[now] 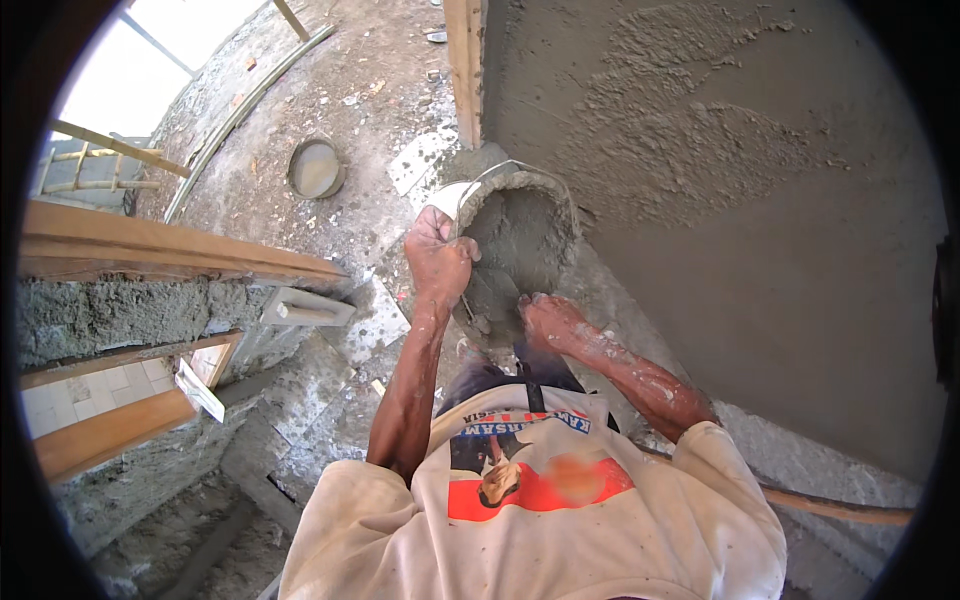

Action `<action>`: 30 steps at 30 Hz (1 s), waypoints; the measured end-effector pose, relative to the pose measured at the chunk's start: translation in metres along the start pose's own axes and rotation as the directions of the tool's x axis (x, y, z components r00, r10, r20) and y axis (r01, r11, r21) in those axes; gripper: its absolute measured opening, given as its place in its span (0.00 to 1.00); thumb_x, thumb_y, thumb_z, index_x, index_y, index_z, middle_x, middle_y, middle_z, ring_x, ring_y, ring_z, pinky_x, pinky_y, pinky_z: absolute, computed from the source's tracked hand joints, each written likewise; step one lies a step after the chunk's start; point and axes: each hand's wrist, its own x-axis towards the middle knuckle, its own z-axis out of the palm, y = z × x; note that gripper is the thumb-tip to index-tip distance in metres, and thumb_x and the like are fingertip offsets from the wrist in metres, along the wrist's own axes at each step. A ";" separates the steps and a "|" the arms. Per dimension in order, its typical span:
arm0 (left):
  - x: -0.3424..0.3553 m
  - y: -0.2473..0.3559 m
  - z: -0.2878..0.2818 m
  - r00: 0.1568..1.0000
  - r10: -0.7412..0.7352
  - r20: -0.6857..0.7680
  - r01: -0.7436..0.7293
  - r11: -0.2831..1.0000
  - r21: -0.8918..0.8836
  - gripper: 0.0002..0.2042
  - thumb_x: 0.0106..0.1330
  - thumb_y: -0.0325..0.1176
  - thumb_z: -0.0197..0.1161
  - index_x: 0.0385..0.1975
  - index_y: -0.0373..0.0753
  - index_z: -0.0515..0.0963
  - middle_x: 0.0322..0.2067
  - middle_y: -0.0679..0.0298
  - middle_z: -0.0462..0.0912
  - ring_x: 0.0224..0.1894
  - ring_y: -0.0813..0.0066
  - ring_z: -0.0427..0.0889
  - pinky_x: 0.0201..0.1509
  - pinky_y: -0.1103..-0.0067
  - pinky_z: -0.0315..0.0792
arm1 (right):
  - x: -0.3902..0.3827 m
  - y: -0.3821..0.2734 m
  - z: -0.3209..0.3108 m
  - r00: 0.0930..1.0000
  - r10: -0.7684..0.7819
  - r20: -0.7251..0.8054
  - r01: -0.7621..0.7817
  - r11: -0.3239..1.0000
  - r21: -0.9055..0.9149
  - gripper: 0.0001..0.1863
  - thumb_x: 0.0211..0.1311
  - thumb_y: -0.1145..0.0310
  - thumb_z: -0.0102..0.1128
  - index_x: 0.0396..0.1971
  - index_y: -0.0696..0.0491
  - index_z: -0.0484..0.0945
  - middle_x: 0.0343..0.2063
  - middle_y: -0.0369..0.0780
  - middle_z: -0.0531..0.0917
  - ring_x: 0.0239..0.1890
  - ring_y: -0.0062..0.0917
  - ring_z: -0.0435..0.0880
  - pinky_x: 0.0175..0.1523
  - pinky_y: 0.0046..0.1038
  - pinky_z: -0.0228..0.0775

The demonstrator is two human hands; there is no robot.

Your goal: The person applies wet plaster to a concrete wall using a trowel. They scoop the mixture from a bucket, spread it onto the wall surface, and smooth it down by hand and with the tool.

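In front of me is a bucket point(572, 196) coated in grey mortar and tipped so that its mouth faces me. Wet mortar point(525, 228) fills much of its inside. My left hand point(438, 256) is closed on the bucket's left rim, near the thin wire handle. Lower down, my right hand point(552, 323) is closed around a trowel, whose grip is hidden by the fingers. The flat, mortar-smeared trowel blade point(492, 294) reaches into the near side of the bucket's mouth.
On the right rises a wall point(760, 270) with fresh, partly rough plaster. A round tub point(316, 168) of greyish liquid stands on the ground. A plastering float point(308, 308) rests on the left ledge beside a wooden beam point(180, 245). A wooden post point(465, 75) stands ahead.
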 end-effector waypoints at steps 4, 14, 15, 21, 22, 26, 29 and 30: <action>0.000 -0.015 -0.010 0.997 -0.030 -0.070 0.029 0.999 -0.013 0.18 0.44 0.11 0.59 0.22 0.44 0.62 0.22 0.77 0.62 0.25 0.86 0.62 0.23 0.81 0.65 | -0.002 -0.001 -0.002 1.000 0.018 -0.015 -0.009 0.881 0.473 0.22 0.64 0.55 0.65 0.45 0.62 0.82 0.35 0.60 0.86 0.46 0.57 0.86 0.52 0.51 0.77; -0.020 -0.102 -0.068 0.889 -0.346 -0.300 0.236 0.907 -0.347 0.20 0.45 0.12 0.63 0.27 0.43 0.61 0.29 0.75 0.61 0.30 0.81 0.61 0.34 0.80 0.62 | 0.004 -0.008 -0.081 0.993 0.089 -0.082 -0.070 0.974 0.216 0.24 0.68 0.51 0.61 0.47 0.58 0.82 0.35 0.57 0.87 0.45 0.55 0.87 0.51 0.53 0.78; -0.025 -0.113 -0.067 0.863 -0.376 -0.338 0.247 0.897 -0.367 0.18 0.46 0.12 0.61 0.28 0.42 0.62 0.29 0.74 0.62 0.30 0.80 0.63 0.34 0.79 0.64 | 0.000 0.001 -0.092 0.977 -0.006 -0.215 0.048 0.981 0.189 0.24 0.68 0.51 0.61 0.48 0.58 0.82 0.33 0.56 0.87 0.44 0.56 0.87 0.50 0.53 0.78; -0.075 -0.131 -0.107 0.665 -0.451 -0.596 0.305 0.892 -0.334 0.14 0.48 0.13 0.52 0.36 0.33 0.65 0.28 0.65 0.72 0.29 0.73 0.70 0.40 0.72 0.71 | -0.054 -0.055 -0.268 1.000 0.005 -0.018 0.001 0.946 0.323 0.19 0.71 0.54 0.62 0.44 0.57 0.82 0.25 0.45 0.84 0.27 0.38 0.88 0.35 0.39 0.79; -0.082 -0.150 -0.130 0.653 -0.469 -0.595 0.315 0.882 -0.350 0.13 0.48 0.15 0.52 0.35 0.31 0.66 0.29 0.62 0.73 0.30 0.68 0.72 0.41 0.71 0.71 | -0.063 -0.063 -0.303 0.993 0.051 0.107 -0.093 0.897 0.433 0.18 0.72 0.54 0.63 0.43 0.56 0.81 0.23 0.43 0.83 0.24 0.33 0.88 0.31 0.35 0.78; -0.101 -0.184 -0.167 0.586 -0.483 -0.650 0.449 0.862 -0.236 0.08 0.50 0.17 0.51 0.29 0.33 0.66 0.27 0.59 0.73 0.30 0.63 0.74 0.37 0.64 0.73 | -0.086 -0.017 -0.401 0.974 0.076 0.214 -0.212 0.643 0.736 0.11 0.71 0.66 0.66 0.35 0.60 0.82 0.15 0.35 0.79 0.11 0.16 0.76 0.13 0.21 0.64; -0.118 -0.207 -0.184 0.642 -0.425 -0.639 0.383 0.899 -0.213 0.07 0.50 0.17 0.50 0.29 0.33 0.67 0.27 0.59 0.73 0.30 0.63 0.74 0.37 0.64 0.73 | -0.133 0.018 -0.507 0.816 0.354 -0.456 -0.166 0.901 0.402 0.13 0.76 0.63 0.59 0.33 0.56 0.80 0.14 0.32 0.75 0.10 0.12 0.72 0.09 0.16 0.62; -0.122 -0.211 -0.190 0.671 -0.391 -0.630 0.341 0.917 -0.206 0.07 0.50 0.17 0.50 0.29 0.33 0.67 0.27 0.59 0.73 0.30 0.64 0.74 0.37 0.64 0.73 | -0.153 0.023 -0.544 0.612 0.386 -0.690 -0.283 0.922 0.265 0.15 0.77 0.61 0.57 0.32 0.55 0.79 0.14 0.30 0.73 0.10 0.11 0.71 0.10 0.15 0.62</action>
